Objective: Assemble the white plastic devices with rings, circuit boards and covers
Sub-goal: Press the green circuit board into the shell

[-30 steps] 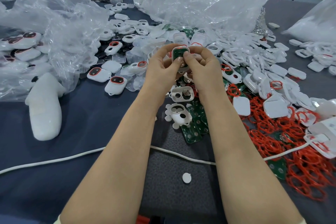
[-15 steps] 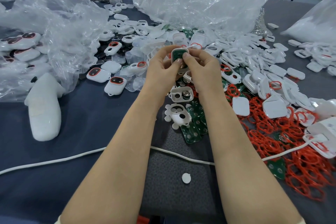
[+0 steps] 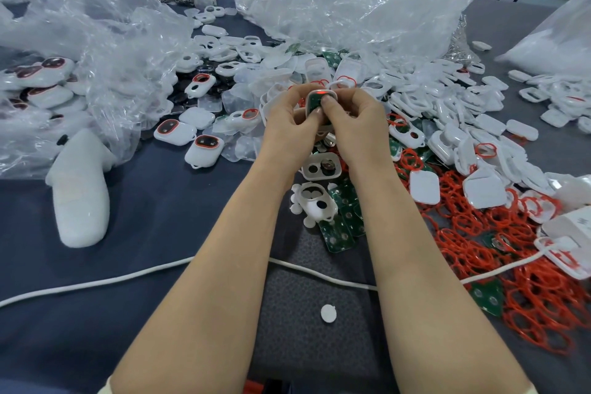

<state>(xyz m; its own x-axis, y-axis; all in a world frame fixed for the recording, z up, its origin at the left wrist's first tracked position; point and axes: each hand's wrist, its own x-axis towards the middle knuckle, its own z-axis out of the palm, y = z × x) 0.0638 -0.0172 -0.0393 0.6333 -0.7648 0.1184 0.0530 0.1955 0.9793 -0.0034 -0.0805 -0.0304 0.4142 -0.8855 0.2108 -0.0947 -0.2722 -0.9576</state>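
My left hand and my right hand together hold a white device shell above the pile. A green circuit board sits inside the shell, with a red ring showing at its far rim. Both thumbs press on the board. Just below my wrists lie an open white shell and a white jig on several green circuit boards. Red rings spread in a heap to the right, with white covers among them.
Assembled devices with red rings lie left of my hands. Crumpled clear plastic bags fill the back and left. A white foam piece lies at left. A white cord crosses the blue-grey tabletop, near a small white disc.
My thumbs have shifted on the circuit board and the red ring now shows at the shell's far rim. The hands stay in the same place.
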